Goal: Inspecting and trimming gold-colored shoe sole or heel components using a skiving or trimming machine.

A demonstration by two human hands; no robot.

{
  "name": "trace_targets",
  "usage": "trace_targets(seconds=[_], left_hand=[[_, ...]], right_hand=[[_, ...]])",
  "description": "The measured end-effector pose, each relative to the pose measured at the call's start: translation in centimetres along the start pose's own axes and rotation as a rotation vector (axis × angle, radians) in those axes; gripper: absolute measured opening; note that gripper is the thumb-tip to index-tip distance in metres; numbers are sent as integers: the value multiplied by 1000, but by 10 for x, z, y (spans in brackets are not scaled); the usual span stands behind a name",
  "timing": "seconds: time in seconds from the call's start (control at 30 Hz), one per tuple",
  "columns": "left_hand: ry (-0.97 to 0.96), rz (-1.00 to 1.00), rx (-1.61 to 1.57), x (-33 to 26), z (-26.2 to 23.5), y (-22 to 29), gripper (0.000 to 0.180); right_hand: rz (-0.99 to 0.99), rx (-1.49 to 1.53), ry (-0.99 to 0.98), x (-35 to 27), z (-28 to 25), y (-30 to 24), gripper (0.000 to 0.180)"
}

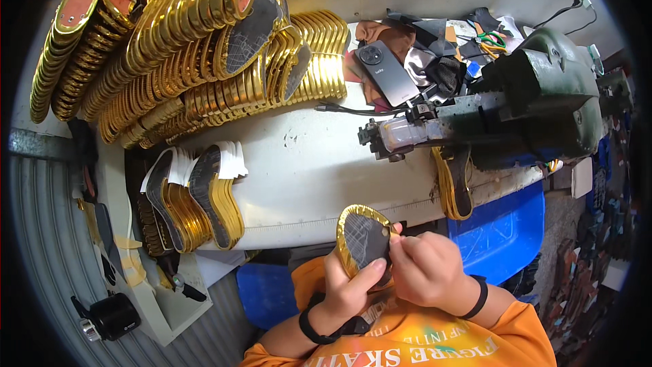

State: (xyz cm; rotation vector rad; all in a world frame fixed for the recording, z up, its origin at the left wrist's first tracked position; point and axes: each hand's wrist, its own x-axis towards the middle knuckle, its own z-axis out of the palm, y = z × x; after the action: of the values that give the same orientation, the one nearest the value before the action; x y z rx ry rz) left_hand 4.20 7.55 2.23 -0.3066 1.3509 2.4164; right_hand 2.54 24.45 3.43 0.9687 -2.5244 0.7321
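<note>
Close to my body I hold a shoe insole with a dark grey, line-marked face and a shiny gold wrapped rim. My left hand grips its left side, thumb lying across the dark face. At the right edge of the same insole, my right hand is closed in a pinch on the gold rim; the exact bit between its fingertips is too small to make out. The insole's lower end is hidden behind my hands.
Long stacks of gold-edged insoles fill the back left of the white table. Smaller bundles stand at its left front. A dark green sewing machine occupies the right, near a phone and scraps. A blue bin sits below.
</note>
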Motion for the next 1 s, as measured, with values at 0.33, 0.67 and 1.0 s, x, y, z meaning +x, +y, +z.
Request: trace_targets(seconds=[0.33,0.67,1.0], left_hand=[[-42,-121,-50,4,-14,-1,19],[-115,31,182,-6,-11,4,31],[-160,-57,2,-3,-20,-1,31]], right_hand=[[829,1299,-6,-20,0,20,23],[953,1709,-375,-24,5,24,31],[1028,1645,-377,-9,3,11,28]])
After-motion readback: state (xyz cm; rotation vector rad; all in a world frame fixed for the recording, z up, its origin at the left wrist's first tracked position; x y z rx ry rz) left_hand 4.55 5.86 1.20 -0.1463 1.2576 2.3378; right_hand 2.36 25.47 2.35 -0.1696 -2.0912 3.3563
